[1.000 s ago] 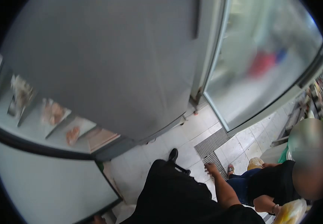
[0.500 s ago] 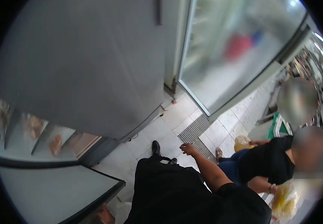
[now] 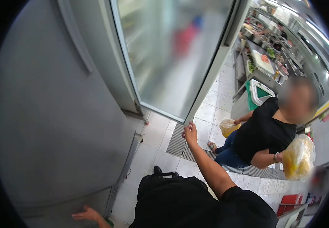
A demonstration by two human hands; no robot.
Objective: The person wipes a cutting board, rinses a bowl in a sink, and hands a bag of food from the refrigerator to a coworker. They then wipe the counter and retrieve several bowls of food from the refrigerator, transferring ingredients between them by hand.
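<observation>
your right hand [image 3: 190, 133] is up and empty, fingers loosely together and slightly curled, just below the near corner of the frosted glass door [image 3: 172, 57], which stands open in the middle. i can't tell if the fingertips touch its frame. low on the left, your left hand [image 3: 84, 215] lies flat, fingers spread, on the bottom of the grey door [image 3: 50, 125]. the floor grate [image 3: 176, 141] lies under your right hand. on the right, a person in a black top [image 3: 265, 131] holds a yellow bag [image 3: 298, 156].

Behind the glass door [image 3: 160, 68] — red blur [image 3: 183, 38].
</observation>
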